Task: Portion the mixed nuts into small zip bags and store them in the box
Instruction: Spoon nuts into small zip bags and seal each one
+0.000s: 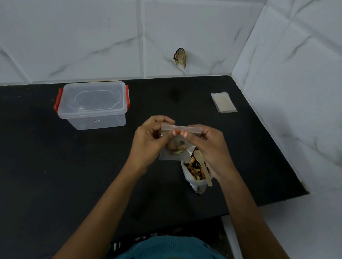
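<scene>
A small clear zip bag with some mixed nuts in it hangs above the black counter. My left hand pinches its top strip at the left end and my right hand pinches it at the right end, thumbs meeting near the middle. Just below and to the right, an open pouch of mixed nuts stands on the counter with a wooden spoon resting in it. A clear plastic box with red clips sits to the left, its lid on.
A stack of flat empty zip bags lies at the back right of the black counter. White marble-patterned tiled walls close the back and right side. A small scrap sticks on the back wall.
</scene>
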{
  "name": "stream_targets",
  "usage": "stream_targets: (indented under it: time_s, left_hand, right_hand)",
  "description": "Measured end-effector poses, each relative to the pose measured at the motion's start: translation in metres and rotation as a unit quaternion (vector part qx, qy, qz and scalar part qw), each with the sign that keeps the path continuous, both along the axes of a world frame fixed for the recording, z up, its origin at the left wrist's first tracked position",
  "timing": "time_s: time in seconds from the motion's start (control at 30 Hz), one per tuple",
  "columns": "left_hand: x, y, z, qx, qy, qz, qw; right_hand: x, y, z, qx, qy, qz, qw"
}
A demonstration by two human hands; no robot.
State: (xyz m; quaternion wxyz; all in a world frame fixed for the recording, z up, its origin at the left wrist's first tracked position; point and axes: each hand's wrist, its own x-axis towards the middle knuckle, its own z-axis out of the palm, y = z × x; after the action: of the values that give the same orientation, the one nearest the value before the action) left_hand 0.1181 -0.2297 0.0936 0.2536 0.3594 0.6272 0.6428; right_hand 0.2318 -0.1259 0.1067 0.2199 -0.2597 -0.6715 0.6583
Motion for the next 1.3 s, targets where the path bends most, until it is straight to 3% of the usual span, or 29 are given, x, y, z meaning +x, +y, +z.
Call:
stream_targets:
  time_s: [0.2, 0.43, 0.7, 1.1, 1.3]
  left_hand:
    - [-0.003, -0.001, -0.002, -0.002, -0.012, 0.015, 1.0]
    - [0.002, 0.0, 0.002, 0.011, -0.107, -0.032, 0.994]
    - [0.003, 0.004, 0.005, 0.004, -0.047, 0.0, 0.999]
    - [0.001, 0.006, 0.001, -0.007, -0.097, -0.016, 0.995]
    - [-0.008, 0.003, -0.004, 0.024, -0.104, 0.008, 0.994]
  right_hand:
    - [0.004, 0.004, 0.003, -0.008, -0.009, -0.024, 1.0]
    - [0.0, 0.005, 0.004, 0.009, -0.022, -0.052, 0.998]
    - [0.001, 0.001, 0.003, 0.014, 0.002, -0.017, 1.0]
    - [0.002, 0.008, 0.002, 0.03, -0.01, -0.06, 0.998]
    - [0.004, 0.017, 0.001, -0.028, 0.0, -0.067, 0.997]
